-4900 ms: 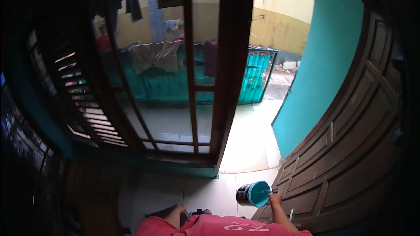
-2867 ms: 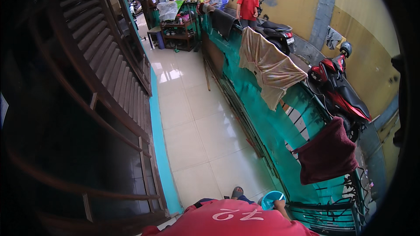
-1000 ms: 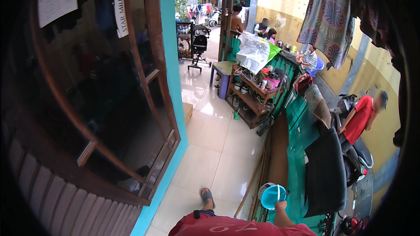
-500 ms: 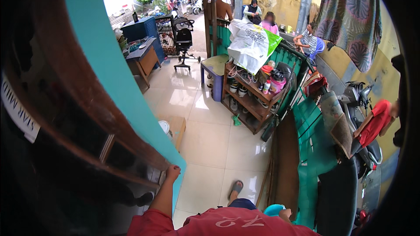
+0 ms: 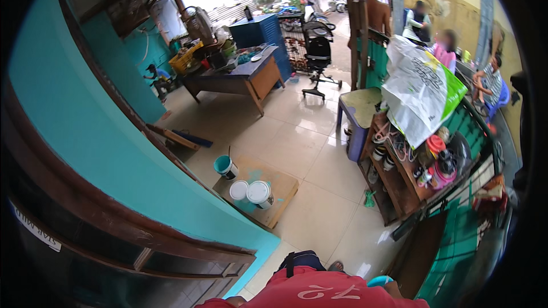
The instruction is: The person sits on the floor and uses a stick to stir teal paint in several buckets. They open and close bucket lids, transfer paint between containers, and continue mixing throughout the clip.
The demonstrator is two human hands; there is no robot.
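Note:
At the lower edge, right of my red shirt, my right hand [image 5: 394, 290] is beside a round turquoise container [image 5: 379, 280], which moves along with it; the fingers are mostly hidden. My left hand is out of view; only a bit of skin shows at the lower edge. On the left, a turquoise wall [image 5: 194, 194] meets a brown-framed dark window or door [image 5: 171, 265]. Beyond its corner, a wooden board [image 5: 282, 185] lies on the floor. It carries an open bucket of turquoise paint [image 5: 226, 167] with a stick in it, and two white-lidded buckets [image 5: 260, 193].
A wooden shelf [image 5: 394, 191] with shoes and bottles stands right, under a white-green sack [image 5: 419, 88]. Beside it are a purple table [image 5: 355, 128] and a green string bundle [image 5: 369, 198]. Farther off stand a cluttered desk [image 5: 257, 88] and a stroller [image 5: 318, 51]. Several people sit or stand outside.
My view has swung left and forward, bringing the paint buckets and desk into sight. My left hand has left the wall's edge and dropped out of view. The turquoise container stays by my right hand.

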